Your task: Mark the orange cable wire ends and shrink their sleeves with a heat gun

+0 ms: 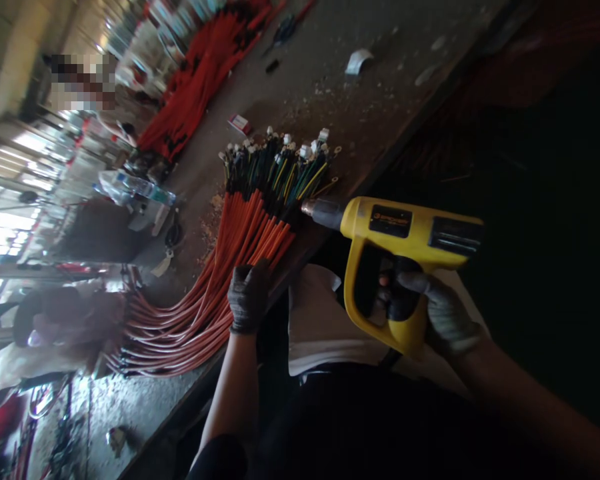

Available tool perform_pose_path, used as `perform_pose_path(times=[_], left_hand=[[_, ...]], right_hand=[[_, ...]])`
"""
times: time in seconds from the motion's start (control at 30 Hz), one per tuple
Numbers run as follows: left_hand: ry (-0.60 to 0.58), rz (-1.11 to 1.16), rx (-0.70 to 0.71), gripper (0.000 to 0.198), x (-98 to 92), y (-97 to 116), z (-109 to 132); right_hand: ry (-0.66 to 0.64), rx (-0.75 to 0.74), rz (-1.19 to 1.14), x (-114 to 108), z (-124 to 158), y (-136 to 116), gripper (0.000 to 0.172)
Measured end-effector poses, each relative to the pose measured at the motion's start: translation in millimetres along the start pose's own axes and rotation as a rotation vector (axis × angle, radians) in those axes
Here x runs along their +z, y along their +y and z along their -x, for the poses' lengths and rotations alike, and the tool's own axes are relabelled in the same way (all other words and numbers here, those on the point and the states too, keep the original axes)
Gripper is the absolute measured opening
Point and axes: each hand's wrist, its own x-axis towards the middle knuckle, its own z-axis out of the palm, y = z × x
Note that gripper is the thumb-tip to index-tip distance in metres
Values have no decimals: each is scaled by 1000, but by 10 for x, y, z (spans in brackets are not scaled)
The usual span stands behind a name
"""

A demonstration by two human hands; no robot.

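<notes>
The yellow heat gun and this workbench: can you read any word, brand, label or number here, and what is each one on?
Black badge on the yellow heat gun: it carries small print, too blurred to read.
Small red-and-white box on the workbench: its print is too small to read.
Plastic bottle farther off: its label is too blurred to read.
No text here can be read clearly.

You are in what appears to be a wire-harness workshop, though the tilted view limits certainty. Note the long, scrap-strewn bench [330, 100] carrying bundled orange cables [245, 233] with crimped terminals [280, 150], a yellow heat gun [395, 233], and the wide industrial hall [15, 227] beyond.
</notes>
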Motion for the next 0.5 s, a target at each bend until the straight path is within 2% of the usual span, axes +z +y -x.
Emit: perform_pose_path(times=[0.1, 0.27, 0.5], left_hand=[[22, 39, -61, 26, 6, 35, -2], [-25, 52, -118, 28, 3, 97, -17], [36, 47, -112, 25, 80, 92, 11]], right_hand=[[1, -51, 14, 1, -5, -27, 31], [97, -117, 41, -115, 23, -123, 39], [125, -83, 37, -242, 59, -139, 42]])
